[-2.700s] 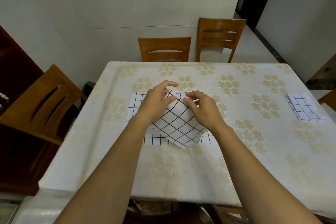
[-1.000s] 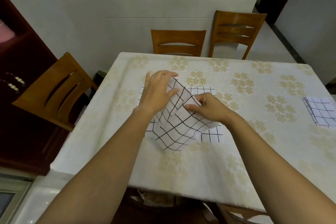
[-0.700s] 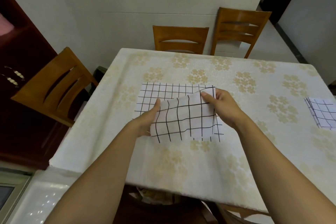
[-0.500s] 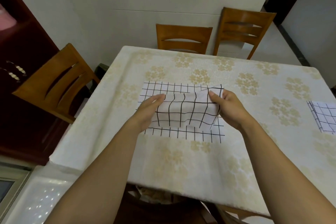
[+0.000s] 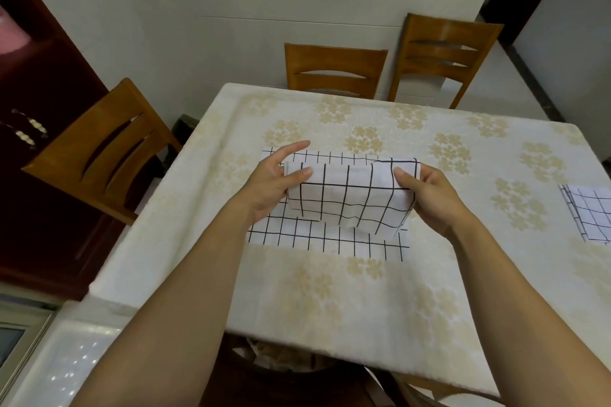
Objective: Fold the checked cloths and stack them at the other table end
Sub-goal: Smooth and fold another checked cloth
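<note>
A white cloth with a wide black check [image 5: 347, 198], doubled over, hangs between my hands just above the table. My left hand [image 5: 274, 182] pinches its left end with the thumb on top. Its right end is pinched by my right hand [image 5: 426, 195]. Under it a second cloth with a finer check [image 5: 317, 238] lies flat on the flowered tablecloth [image 5: 330, 294]. Folded checked cloths [image 5: 588, 215] lie at the right table end, cut off by the frame edge.
Two wooden chairs [image 5: 334, 73] [image 5: 443, 56] stand behind the far table edge and a third chair [image 5: 99, 149] at the left end. A dark wooden cabinet [image 5: 33, 129] is at the far left. A basket [image 5: 281, 357] sits under the near table edge.
The wide-check cloth went from a loose diamond shape to a doubled rectangle. My hands moved apart to its two ends and lifted it toward the far edge of the flat cloth.
</note>
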`<state>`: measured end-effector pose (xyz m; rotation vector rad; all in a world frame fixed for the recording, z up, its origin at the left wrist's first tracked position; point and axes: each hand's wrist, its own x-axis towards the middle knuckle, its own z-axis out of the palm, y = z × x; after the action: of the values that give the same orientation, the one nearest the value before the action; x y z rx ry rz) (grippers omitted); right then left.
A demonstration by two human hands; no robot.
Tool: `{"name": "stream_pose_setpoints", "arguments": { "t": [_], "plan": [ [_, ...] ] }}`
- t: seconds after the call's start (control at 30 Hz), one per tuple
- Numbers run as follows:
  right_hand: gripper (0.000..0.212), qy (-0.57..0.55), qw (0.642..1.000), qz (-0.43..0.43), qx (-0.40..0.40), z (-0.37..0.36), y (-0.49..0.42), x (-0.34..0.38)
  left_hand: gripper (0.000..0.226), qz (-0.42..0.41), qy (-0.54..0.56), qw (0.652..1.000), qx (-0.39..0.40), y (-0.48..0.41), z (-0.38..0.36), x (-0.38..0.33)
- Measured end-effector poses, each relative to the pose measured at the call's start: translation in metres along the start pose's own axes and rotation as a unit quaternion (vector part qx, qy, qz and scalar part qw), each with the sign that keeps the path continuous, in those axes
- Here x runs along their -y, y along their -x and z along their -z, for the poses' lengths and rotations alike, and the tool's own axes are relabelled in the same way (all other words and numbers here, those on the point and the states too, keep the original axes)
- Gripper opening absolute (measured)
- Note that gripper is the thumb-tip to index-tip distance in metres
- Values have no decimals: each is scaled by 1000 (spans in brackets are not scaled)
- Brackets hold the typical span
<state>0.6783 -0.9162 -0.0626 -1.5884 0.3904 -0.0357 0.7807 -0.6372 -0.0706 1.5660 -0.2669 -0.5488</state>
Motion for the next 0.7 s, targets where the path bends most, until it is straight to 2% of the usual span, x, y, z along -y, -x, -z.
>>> {"name": "stream_pose_setpoints", "arguments": {
  "t": [0.1, 0.27, 0.33, 0.5, 0.6, 0.7],
  "plan": [
    [26, 13, 1000, 3, 8, -3, 1, -4, 43, -46, -67, 997, -14, -2, -6, -1],
    [49, 9, 998, 57, -35, -1, 1, -6, 28, -89, -97, 985, -115, -4, -4, 0],
    [45, 7, 996, 74, -51, -1, 1, -5, 23, -97, -106, 981, -133, -4, -3, -1],
    [13, -6, 989, 74, -130, -4, -2, -4, 17, -93, -65, 984, -140, -4, -5, -4],
    [18, 14, 985, 94, -144, -3, -4, -4, 19, -94, -39, 984, -145, -4, -3, -4],
    [20, -17, 984, 104, -144, -5, -2, 1, 24, -86, -24, 986, -143, -3, -1, -6]
  ]
}}
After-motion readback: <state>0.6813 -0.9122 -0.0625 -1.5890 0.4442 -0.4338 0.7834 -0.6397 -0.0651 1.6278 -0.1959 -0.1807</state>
